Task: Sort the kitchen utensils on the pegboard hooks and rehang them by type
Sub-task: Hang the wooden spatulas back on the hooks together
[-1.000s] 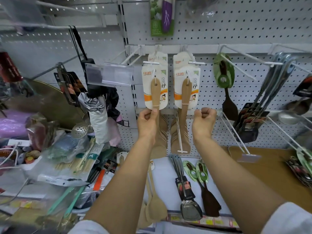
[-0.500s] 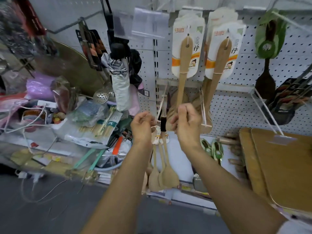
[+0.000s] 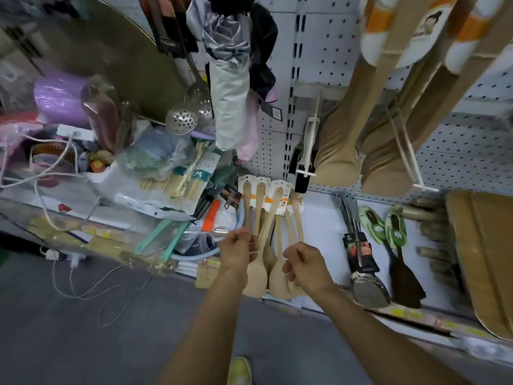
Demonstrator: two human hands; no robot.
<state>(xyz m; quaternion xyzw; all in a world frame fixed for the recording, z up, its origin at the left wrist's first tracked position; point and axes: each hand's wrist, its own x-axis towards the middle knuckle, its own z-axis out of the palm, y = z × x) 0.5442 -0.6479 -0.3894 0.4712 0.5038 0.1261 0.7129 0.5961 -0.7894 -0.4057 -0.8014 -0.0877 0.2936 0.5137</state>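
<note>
Low on the white pegboard (image 3: 330, 59), the left hand (image 3: 238, 250) pinches one pale wooden spatula (image 3: 255, 262) in the hanging cluster; the right hand (image 3: 304, 263) hovers beside it, fingers curled, empty. Likely picking spatulas to regroup: next, lift one off its hook.

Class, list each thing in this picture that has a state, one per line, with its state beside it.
left hand: pinching a small wooden spatula's handle
right hand: fingers curled, near the spatulas; grip unclear
small wooden spatulas: hanging, bunched together
large wooden spatulas: hanging in two groups
steel turners: hanging
umbrella: folded, hanging
</note>
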